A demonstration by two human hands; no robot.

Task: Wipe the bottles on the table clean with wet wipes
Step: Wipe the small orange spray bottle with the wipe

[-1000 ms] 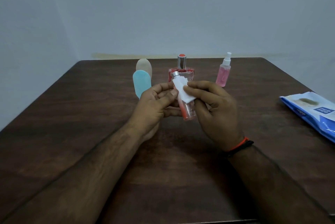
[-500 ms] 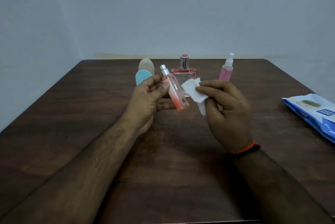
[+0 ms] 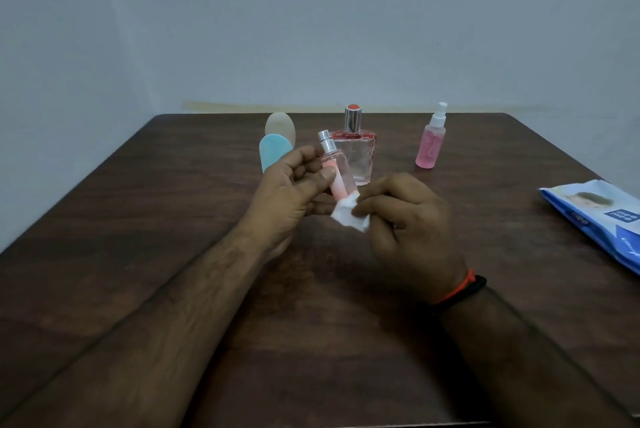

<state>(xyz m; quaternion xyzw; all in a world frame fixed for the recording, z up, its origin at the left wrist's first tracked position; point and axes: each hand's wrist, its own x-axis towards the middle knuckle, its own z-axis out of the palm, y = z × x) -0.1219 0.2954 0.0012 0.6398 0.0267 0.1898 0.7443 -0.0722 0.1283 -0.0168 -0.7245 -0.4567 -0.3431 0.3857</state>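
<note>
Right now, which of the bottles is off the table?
The slim pink bottle with the silver cap, in the left hand's grip. The other four bottles stand on the table.

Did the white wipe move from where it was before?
Yes. The wipe slid down the slim bottle from near its silver cap to its bottom end, held by the right hand.

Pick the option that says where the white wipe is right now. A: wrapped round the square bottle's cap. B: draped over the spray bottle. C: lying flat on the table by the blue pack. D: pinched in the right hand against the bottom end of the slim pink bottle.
D: the right hand pinches the wipe at the lower end of the slim pink bottle, which the left hand holds.
</note>
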